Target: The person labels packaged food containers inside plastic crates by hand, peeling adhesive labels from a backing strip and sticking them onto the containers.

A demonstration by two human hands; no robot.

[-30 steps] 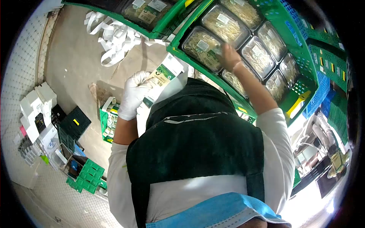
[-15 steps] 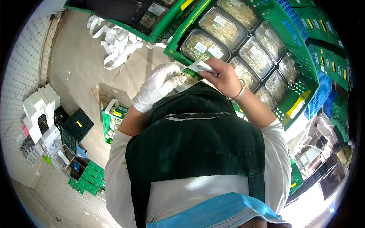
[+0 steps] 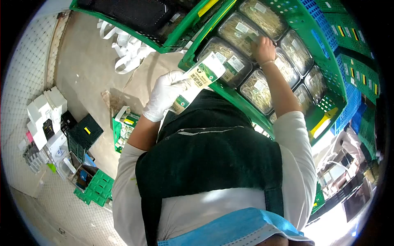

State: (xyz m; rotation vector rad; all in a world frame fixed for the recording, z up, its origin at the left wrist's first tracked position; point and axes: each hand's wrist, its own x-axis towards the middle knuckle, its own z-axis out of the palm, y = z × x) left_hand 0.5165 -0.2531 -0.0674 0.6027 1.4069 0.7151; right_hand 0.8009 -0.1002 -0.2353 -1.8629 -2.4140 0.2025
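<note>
My left hand (image 3: 166, 92), in a white glove, is closed on a strip of printed green-and-cream labels (image 3: 203, 76), which sticks out toward the crate, its lower end hanging below the glove. My bare right hand (image 3: 264, 50), with a bracelet at the wrist, is over a film-covered tray of pale sprouts (image 3: 237, 30) in the green crate (image 3: 191, 55). Its fingers are bunched at the tray's corner, against a green label (image 3: 248, 43) that is partly hidden by them. The nearest sprout tray (image 3: 223, 61) has a white sticker and a green label on its film.
Another green crate (image 3: 166, 43) with dark trays adjoins at the upper left. White strapping (image 3: 129, 47) lies on the floor beyond. A small green crate (image 3: 123, 129) stands left of my apron; stacked green crates (image 3: 359, 76) are at the right.
My right hand has left the label strip and moved up and right over the sprout trays. My left hand keeps the strip, now more fully visible. A green label now shows on the nearest tray.
</note>
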